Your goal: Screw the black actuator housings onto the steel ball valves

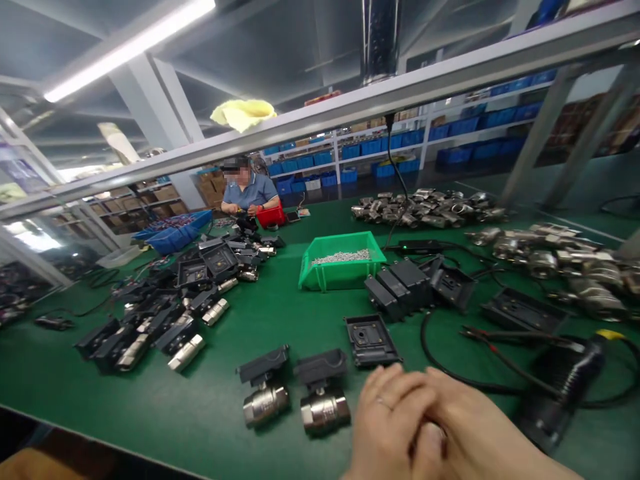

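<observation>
At the lower right my left hand [385, 427] and my right hand [470, 410] are pressed together, fingers curled over each other. Whatever lies between them, if anything, is hidden. Just beyond them is an open black housing [371, 339] with its inside facing up. Left of my hands stand two metal ball valves, one nearer [325, 412] and one farther left [266, 404], each with a black housing on top. To the right a power screwdriver [560, 393] with a black cord lies on the green table [200, 413].
A green bin [343, 267] of small screws sits mid-table, beside several black housings [400, 287]. Piled valve bodies [430, 208] lie at the back right. Assembled valves [165, 313] crowd the left. Across the table a person [250, 190] works beside a red bin [271, 215].
</observation>
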Demonstrator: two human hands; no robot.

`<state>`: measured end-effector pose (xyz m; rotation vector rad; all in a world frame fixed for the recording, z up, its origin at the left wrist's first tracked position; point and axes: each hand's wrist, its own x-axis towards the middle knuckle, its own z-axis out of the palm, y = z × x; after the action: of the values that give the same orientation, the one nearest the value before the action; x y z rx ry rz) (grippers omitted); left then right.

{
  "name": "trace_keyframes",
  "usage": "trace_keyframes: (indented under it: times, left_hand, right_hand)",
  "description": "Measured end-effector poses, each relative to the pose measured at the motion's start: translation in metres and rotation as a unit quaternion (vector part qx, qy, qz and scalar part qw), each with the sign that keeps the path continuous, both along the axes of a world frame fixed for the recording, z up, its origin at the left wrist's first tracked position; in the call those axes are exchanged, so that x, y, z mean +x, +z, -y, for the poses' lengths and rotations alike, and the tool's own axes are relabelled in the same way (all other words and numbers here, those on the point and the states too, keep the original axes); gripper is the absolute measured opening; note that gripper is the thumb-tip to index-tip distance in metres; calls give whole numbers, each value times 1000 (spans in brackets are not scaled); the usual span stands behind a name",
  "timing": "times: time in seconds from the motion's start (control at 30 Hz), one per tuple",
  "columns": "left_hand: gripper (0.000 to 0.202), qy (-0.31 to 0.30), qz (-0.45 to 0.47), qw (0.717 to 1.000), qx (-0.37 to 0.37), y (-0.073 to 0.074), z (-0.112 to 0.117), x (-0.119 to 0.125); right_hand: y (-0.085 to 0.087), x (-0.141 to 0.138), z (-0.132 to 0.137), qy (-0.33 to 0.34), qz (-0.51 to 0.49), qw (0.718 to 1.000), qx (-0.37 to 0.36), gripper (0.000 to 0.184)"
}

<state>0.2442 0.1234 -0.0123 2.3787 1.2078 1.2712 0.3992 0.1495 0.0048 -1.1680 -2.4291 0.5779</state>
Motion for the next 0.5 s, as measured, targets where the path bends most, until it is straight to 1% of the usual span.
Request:
trace_keyframes:
  times: [0.03,0.07,0.1,0.13,0.17,0.2,0.23,0.27,0.3,0.37,0.4,0.43,0.5]
  left_hand:
    - [34,64,-11,997,49,2,4,-16]
    - [35,134,-29,987,82,3,6,-33]
    - [36,203,-53,973,94,4,8,-51]
    - [35,263,-82,957,90,3,7,-68]
    - [34,311,-115,940,78,2,5,-85]
    - [34,353,-142,923,60,1,2,-99]
    - [35,380,-163,910,38,-2,-2,-111]
    - [36,392,-181,902,16,-5,-6,-121]
    - [38,392,-193,899,-3,-8,-11,-129]
    - [41,367,-210,906,-26,-14,-18,-136]
    - [42,353,-213,910,-26,-16,-20,-137]
    - [45,344,-214,914,-21,-18,-23,-137]
    - [47,339,-211,917,-1,-20,-26,-137]
  right_hand:
    - [5,1,1,-27,-8,999,-23,12]
    - [7,3,3,-59,-28,996,-55,16]
    - [6,5,5,-89,-59,989,-104,22]
    - [1,7,7,-112,-104,974,-166,28]
    - [-5,9,10,-126,-155,952,-232,36]
    - [-14,9,13,-133,-203,926,-290,44]
    - [-24,7,15,-138,-245,898,-339,51]
    - [-33,4,17,-144,-280,872,-375,55]
    - [-42,0,19,-153,-310,852,-392,57]
    - [-55,-9,18,-173,-365,824,-399,59]
    - [-58,-15,16,-179,-387,814,-395,61]
    - [-60,-19,13,-180,-400,811,-387,63]
    - [-60,-27,5,-164,-396,825,-369,66]
